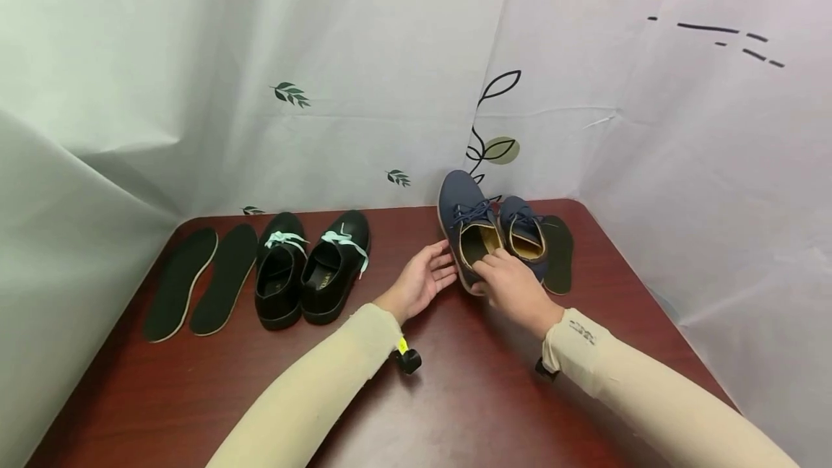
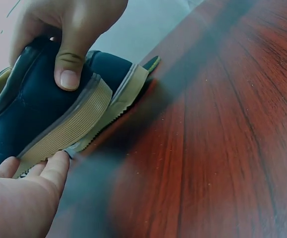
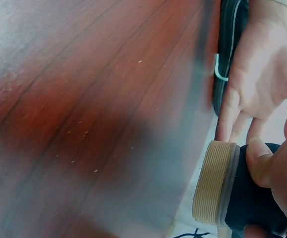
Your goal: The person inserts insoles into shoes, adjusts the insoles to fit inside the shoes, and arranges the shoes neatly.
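My right hand [image 1: 516,286] grips the heel of a navy lace-up shoe [image 1: 460,195], the thumb on its outer back and the fingers over the collar. In the left wrist view the heel of this shoe [image 2: 31,106] is tilted, its ribbed tan sole facing the left hand. My left hand [image 1: 419,284] is held palm up with fingers extended, the fingertips at the sole's edge. Beside it stands the other navy shoe [image 1: 515,209], partly covered by the first. A dark insole [image 1: 560,255] lies to the right of that shoe. The held shoe's inside is dark with a tan lining.
Two black shoes [image 1: 279,276] with pale mint laces stand on the left of the reddish-brown table [image 1: 448,396]. Two dark insoles [image 1: 224,280] lie further left. A white leaf-printed curtain [image 1: 364,78] hangs behind the table and along its sides.
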Motion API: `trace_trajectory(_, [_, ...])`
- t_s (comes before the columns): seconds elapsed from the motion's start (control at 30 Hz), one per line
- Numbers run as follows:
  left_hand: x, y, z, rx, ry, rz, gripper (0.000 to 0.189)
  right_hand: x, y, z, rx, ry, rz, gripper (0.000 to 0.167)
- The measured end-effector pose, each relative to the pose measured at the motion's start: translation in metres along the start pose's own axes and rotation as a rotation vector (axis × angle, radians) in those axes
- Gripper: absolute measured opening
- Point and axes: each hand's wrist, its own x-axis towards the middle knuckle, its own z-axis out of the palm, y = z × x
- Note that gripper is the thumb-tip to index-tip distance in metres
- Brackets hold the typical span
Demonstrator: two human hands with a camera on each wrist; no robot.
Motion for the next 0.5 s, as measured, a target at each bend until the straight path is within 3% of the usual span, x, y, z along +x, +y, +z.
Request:
trace_trajectory(0.27, [0.006,-0.010,-0.002,0.061,-0.001,-0.061,0.065,0.001,0.006,0.014,-0.019,-0.032,0.015,0.020])
trace_trajectory(0.5, [0.008,-0.020,0.005,0.117,-0.016,-0.091,0.062,-0.002,0.016,0.026,-0.029,-0.065,0.061,0.021])
